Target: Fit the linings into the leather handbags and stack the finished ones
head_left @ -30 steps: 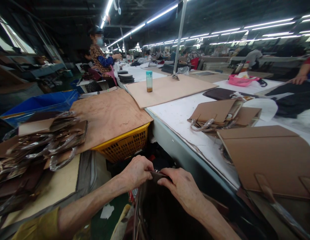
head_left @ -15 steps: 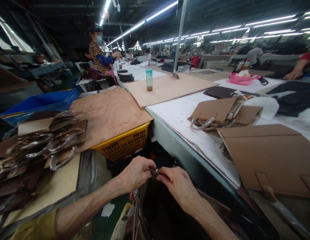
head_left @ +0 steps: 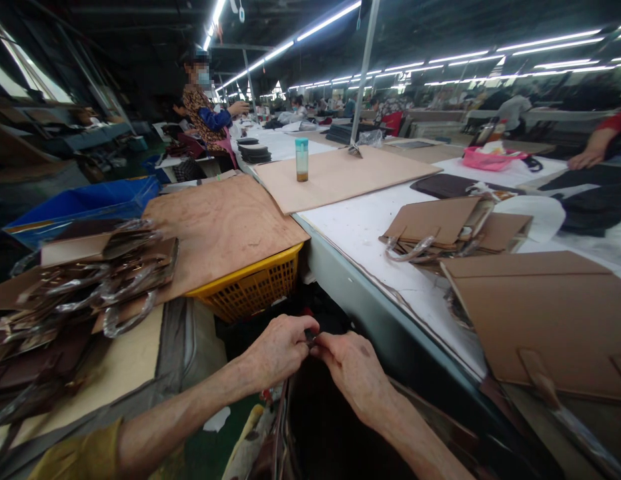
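In front of my body, a dark brown bag [head_left: 320,427] stands low, its inside in deep shadow. At its far upper edge my left hand [head_left: 280,343] pinches the material between thumb and bent fingers. Close beside it, almost touching, my right hand [head_left: 353,370] grips the same edge with thumb and forefinger. The fingertips cover the small dark piece between them, so its detail is hidden. Tan handbags [head_left: 535,313] with plastic-wrapped handles lie on the table to the right.
More handbags [head_left: 110,267] with wrapped handles are piled at left, near a blue bin [head_left: 85,200]. A wooden board [head_left: 225,220] covers a yellow crate [head_left: 250,283]. A bottle [head_left: 301,160] stands on a tan board. The table edge [head_left: 380,300] runs along my right; co-workers are farther back.
My hands stay together at the bag's edge, with small shifts of the fingers; the left forefinger now curls higher. The whole view has shifted slightly.
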Action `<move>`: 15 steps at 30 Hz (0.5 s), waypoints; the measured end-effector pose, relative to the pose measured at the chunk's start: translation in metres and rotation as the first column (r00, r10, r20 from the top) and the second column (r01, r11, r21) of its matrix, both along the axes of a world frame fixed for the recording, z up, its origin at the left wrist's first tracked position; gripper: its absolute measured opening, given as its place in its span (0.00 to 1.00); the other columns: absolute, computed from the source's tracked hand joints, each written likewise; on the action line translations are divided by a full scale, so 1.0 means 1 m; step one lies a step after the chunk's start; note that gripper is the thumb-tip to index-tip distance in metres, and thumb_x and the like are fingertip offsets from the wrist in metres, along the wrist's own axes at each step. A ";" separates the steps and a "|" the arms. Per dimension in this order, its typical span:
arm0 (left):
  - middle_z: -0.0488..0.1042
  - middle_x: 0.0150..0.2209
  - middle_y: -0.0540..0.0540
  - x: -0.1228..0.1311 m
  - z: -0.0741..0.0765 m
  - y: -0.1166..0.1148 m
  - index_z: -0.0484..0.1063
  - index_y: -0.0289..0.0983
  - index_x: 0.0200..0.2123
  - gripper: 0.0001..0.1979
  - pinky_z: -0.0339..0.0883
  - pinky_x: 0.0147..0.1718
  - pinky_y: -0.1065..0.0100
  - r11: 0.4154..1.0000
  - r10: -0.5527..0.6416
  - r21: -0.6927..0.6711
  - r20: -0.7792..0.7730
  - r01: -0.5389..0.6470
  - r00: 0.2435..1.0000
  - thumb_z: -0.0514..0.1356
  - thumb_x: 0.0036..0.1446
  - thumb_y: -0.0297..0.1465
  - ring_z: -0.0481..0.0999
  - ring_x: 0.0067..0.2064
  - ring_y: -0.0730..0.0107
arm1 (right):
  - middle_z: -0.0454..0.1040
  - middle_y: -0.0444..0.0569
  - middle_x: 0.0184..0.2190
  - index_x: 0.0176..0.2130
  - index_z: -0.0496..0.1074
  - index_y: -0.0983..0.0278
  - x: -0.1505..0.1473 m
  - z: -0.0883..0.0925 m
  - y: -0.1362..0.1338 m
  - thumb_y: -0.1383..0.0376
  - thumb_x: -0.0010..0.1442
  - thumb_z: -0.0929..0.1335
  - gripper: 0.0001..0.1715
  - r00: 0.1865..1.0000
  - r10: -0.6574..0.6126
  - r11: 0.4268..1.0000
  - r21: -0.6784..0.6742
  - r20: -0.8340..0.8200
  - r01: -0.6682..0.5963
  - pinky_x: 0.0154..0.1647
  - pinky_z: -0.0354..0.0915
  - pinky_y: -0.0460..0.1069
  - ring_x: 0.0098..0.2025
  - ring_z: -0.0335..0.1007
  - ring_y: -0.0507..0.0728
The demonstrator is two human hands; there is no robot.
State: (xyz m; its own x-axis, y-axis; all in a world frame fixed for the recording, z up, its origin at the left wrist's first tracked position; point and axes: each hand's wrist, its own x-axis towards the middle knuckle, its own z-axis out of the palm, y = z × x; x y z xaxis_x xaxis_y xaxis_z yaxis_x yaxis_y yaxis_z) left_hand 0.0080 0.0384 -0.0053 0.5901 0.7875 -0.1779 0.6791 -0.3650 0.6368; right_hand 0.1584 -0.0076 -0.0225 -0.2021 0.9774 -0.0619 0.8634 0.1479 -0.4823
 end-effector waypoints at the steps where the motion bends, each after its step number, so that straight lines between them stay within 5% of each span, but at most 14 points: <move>1: 0.68 0.23 0.53 0.000 0.001 -0.001 0.69 0.39 0.35 0.13 0.58 0.31 0.73 1.000 0.007 -0.004 -0.015 -0.007 1.000 0.51 0.45 0.23 0.67 0.30 0.70 | 0.76 0.45 0.28 0.34 0.73 0.58 0.000 0.002 0.000 0.64 0.61 0.61 0.11 1.000 -0.001 1.000 -0.014 0.003 0.001 0.32 0.56 0.47 0.33 0.71 0.56; 10: 0.72 0.30 0.50 -0.010 0.021 -0.027 0.61 0.39 0.46 0.17 0.62 0.33 0.70 0.989 0.104 -0.110 0.075 -0.095 0.992 0.50 0.51 0.27 0.70 0.33 0.67 | 0.76 0.48 0.33 0.44 0.68 0.61 -0.002 0.017 0.003 0.70 0.58 0.60 0.15 0.982 0.186 0.980 -0.069 0.015 -0.185 0.33 0.56 0.46 0.35 0.71 0.56; 13: 0.71 0.45 0.45 -0.020 0.030 -0.047 0.55 0.41 0.55 0.30 0.62 0.45 0.66 0.957 0.202 -0.233 0.104 -0.174 0.974 0.58 0.47 0.31 0.69 0.45 0.62 | 0.76 0.45 0.30 0.38 0.70 0.60 -0.001 0.021 0.004 0.69 0.60 0.59 0.12 0.972 0.235 0.970 -0.055 -0.033 -0.236 0.30 0.55 0.45 0.32 0.70 0.54; 15: 0.62 0.57 0.43 -0.028 0.033 -0.061 0.50 0.43 0.59 0.41 0.55 0.54 0.61 0.947 0.225 -0.253 0.076 -0.200 0.971 0.63 0.41 0.34 0.62 0.55 0.56 | 0.75 0.44 0.26 0.34 0.71 0.60 0.000 0.025 0.007 0.69 0.60 0.58 0.13 0.972 0.236 0.971 -0.041 0.001 -0.236 0.29 0.55 0.45 0.30 0.69 0.54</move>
State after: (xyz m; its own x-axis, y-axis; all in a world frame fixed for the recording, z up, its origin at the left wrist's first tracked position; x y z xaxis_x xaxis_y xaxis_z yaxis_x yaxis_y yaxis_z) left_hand -0.0201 -0.0223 0.0275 0.4389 0.8374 -0.3259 0.6508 -0.0461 0.7579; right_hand 0.1585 -0.0010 0.0030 -0.4265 0.8987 -0.1022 0.8091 0.3286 -0.4872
